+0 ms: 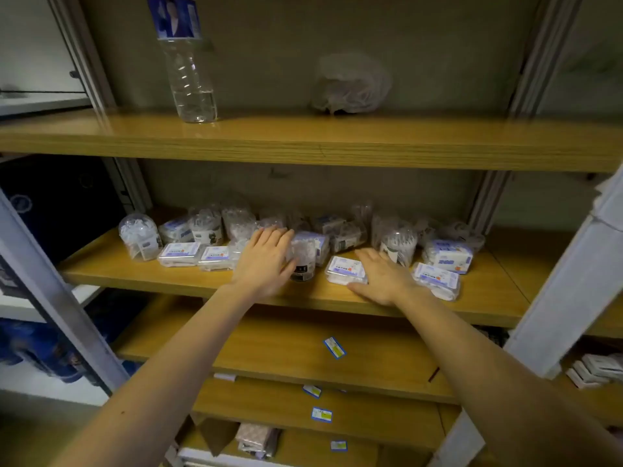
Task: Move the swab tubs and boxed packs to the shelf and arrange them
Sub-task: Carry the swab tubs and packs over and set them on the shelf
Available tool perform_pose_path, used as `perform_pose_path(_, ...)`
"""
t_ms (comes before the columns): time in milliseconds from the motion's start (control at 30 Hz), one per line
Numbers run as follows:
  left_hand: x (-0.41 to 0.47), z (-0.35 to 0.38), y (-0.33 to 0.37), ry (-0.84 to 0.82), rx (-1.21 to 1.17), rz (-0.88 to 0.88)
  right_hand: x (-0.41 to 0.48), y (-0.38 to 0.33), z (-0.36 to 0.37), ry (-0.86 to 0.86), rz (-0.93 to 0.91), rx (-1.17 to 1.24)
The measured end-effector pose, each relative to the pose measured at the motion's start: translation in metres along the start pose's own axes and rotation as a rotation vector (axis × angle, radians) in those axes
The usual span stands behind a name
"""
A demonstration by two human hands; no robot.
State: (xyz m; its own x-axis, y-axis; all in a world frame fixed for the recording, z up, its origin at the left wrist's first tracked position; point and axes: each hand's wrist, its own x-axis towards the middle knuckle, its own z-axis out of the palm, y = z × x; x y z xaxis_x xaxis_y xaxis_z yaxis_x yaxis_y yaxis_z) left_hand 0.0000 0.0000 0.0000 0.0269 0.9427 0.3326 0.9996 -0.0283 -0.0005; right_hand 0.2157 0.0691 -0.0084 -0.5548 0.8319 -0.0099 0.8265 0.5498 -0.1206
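Note:
Several clear swab tubs and flat boxed packs crowd the middle wooden shelf. My left hand lies with straight fingers against the left side of an upright swab tub near the shelf's front. My right hand rests flat on the shelf, its thumb side touching a flat boxed pack. A round tub stands at the far left, with two flat packs beside it. More boxed packs sit at the right, and another tub stands behind my right hand.
The upper shelf holds a clear water bottle and a crumpled plastic bag. Lower shelves carry blue price labels. Grey metal uprights frame the unit on both sides. Dark blue boxes stand at the left.

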Motion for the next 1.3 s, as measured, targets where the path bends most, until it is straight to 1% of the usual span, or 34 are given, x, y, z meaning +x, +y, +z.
perform_pose_path(133, 0.020, 0.001, -0.011, -0.055, 0.028, 0.066, 0.014, 0.000, 0.010, -0.099, 0.075, 0.036)
perform_pose_path(233, 0.036, -0.004, -0.013, -0.126, 0.033, 0.078, 0.022, 0.002, 0.010, -0.097, 0.112, 0.084)
perform_pose_path(333, 0.046, -0.007, -0.010, -0.205, 0.081, 0.134, 0.019, 0.005, 0.003, -0.111, 0.130, 0.095)
perform_pose_path(433, 0.051, -0.003, -0.008, -0.266, 0.090, 0.148, 0.010, 0.008, -0.003, -0.079, 0.165, 0.136)
perform_pose_path(533, 0.056, 0.004, -0.008, -0.244, 0.117, 0.169, -0.002, 0.009, -0.011, -0.027, 0.207, 0.178)
perform_pose_path(633, 0.061, 0.004, -0.008, -0.243, 0.075, 0.165, -0.016, 0.010, -0.019, 0.034, 0.235, 0.206)
perform_pose_path(700, 0.061, 0.000, -0.005, -0.209, 0.054, 0.201, -0.031, 0.015, -0.024, 0.084, 0.250, 0.220)
perform_pose_path(767, 0.060, -0.006, 0.003, -0.139, 0.006, 0.257, -0.051, 0.025, -0.029, 0.125, 0.263, 0.222)
perform_pose_path(867, 0.061, -0.017, 0.026, -0.078, -0.133, 0.341, -0.084, 0.042, -0.034, 0.168, 0.318, 0.230)
perform_pose_path(967, 0.064, -0.028, 0.062, -0.093, -0.266, 0.446, -0.119, 0.057, -0.038, 0.252, 0.393, 0.294)
perform_pose_path(1033, 0.066, -0.033, 0.089, -0.097, -0.347, 0.510, -0.142, 0.069, -0.039, 0.282, 0.447, 0.290)
perform_pose_path(1200, 0.062, -0.040, 0.161, -0.096, -0.515, 0.665, -0.204, 0.103, -0.048, 0.281, 0.518, 0.279)
perform_pose_path(1300, 0.056, -0.042, 0.211, -0.117, -0.578, 0.726, -0.246, 0.128, -0.056, 0.284, 0.563, 0.268)
